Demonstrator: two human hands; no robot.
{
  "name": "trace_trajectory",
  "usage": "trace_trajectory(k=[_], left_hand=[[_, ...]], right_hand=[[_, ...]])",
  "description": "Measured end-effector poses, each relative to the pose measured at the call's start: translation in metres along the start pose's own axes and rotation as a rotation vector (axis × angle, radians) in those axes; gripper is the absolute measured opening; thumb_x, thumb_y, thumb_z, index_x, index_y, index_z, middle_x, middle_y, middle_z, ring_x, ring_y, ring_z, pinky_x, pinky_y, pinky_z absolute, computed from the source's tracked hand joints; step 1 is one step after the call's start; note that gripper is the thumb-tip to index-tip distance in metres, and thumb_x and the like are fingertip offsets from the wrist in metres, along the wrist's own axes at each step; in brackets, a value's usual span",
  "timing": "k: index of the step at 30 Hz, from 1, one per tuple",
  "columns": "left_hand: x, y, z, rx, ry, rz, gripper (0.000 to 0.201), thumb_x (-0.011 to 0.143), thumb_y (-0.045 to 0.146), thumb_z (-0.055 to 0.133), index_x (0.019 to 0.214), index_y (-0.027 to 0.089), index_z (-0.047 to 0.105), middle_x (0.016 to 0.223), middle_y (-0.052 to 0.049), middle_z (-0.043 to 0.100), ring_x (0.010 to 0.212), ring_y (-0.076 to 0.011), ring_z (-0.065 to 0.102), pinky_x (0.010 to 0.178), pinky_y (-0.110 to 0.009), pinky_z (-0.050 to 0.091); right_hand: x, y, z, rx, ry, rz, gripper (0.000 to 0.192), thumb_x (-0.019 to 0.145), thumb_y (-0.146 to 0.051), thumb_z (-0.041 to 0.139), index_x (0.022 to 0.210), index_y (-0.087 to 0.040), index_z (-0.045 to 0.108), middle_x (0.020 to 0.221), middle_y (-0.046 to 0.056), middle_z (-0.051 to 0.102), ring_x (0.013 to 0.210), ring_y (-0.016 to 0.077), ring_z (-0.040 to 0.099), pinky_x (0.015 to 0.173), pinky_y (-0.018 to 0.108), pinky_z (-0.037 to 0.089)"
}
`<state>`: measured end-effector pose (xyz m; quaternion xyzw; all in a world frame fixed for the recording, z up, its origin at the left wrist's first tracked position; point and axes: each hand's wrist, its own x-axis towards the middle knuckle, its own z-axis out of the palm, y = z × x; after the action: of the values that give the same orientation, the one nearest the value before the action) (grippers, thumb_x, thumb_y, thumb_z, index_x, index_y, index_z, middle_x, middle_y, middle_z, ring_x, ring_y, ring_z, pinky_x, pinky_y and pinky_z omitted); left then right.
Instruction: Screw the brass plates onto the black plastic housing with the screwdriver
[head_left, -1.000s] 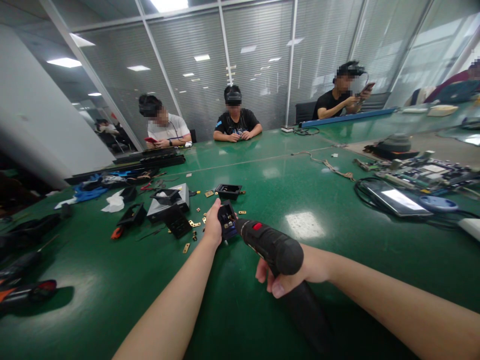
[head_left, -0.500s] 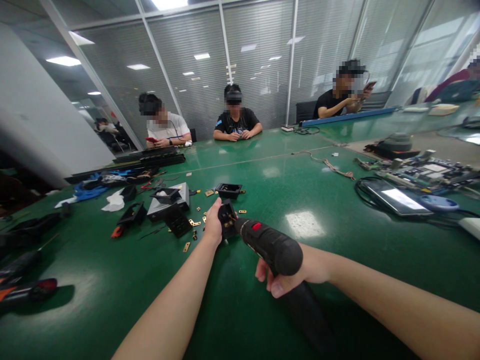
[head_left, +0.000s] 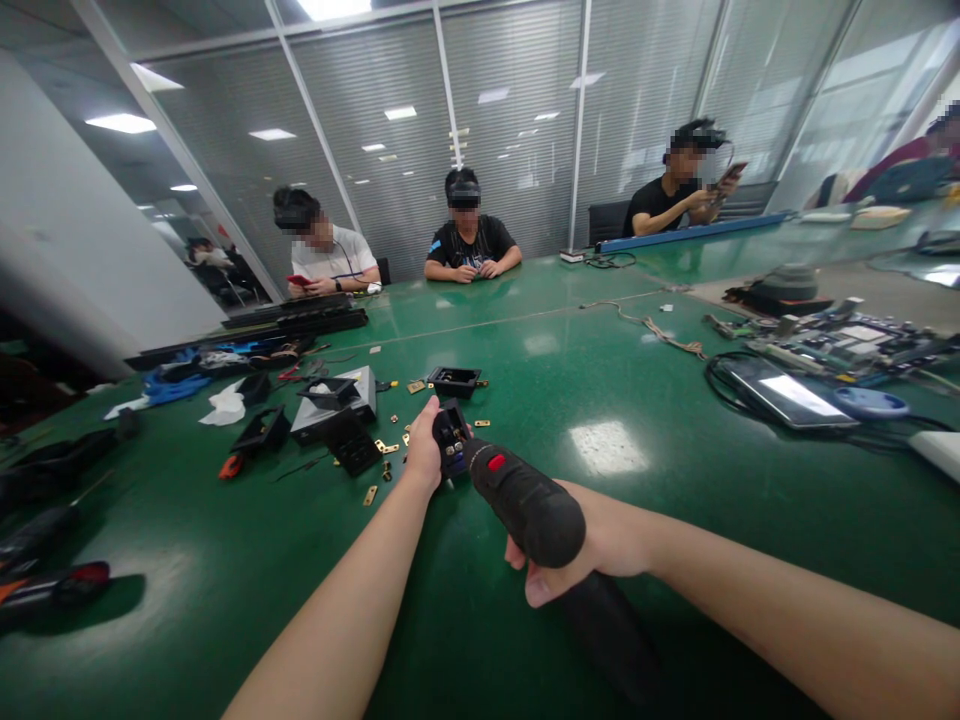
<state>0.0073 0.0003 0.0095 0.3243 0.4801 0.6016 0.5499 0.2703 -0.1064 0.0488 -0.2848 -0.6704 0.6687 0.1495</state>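
Slants the left forearm forward and inward, with the left grip curled round and thumb uppermost; angles the right forearm in from the lower right, with the right grip wrapped tight, partly hidden, fingertips showing at its left.

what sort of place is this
Probably an electronics workspace inside an office: the long green table bears circuit boards, the right hand holds a power tool, and a glass partition stands behind.
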Motion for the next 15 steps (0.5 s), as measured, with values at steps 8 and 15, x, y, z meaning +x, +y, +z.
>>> trace_trajectory(k=[8, 15], left_hand=[[-0.0035, 0.0026, 0.0019, 0.014, -0.003, 0.000, 0.062, 0.099, 0.082, 0.081, 0.088, 0.021, 0.072, 0.075, -0.010, 0.081, 0.063, -0.0237, 0.077, 0.062, -0.034, 0.066], [-0.0046, 0.0034, 0.0041, -0.018, 0.011, -0.002, 0.059, 0.096, 0.080, 0.086, 0.091, 0.023, 0.070, 0.074, -0.008, 0.081, 0.061, -0.0239, 0.077, 0.060, -0.034, 0.065]], right_hand=[[-0.0009, -0.0030, -0.0020, -0.015, -0.006, 0.000, 0.062, 0.059, -0.055, 0.122, 0.086, -0.020, 0.078, 0.087, 0.000, 0.074, 0.085, 0.0217, 0.071, 0.077, 0.033, 0.059], [-0.0001, -0.0036, -0.0021, -0.009, -0.012, 0.015, 0.064, 0.056, -0.056, 0.122, 0.084, -0.019, 0.077, 0.088, 0.001, 0.075, 0.086, 0.0234, 0.073, 0.076, 0.034, 0.061]])
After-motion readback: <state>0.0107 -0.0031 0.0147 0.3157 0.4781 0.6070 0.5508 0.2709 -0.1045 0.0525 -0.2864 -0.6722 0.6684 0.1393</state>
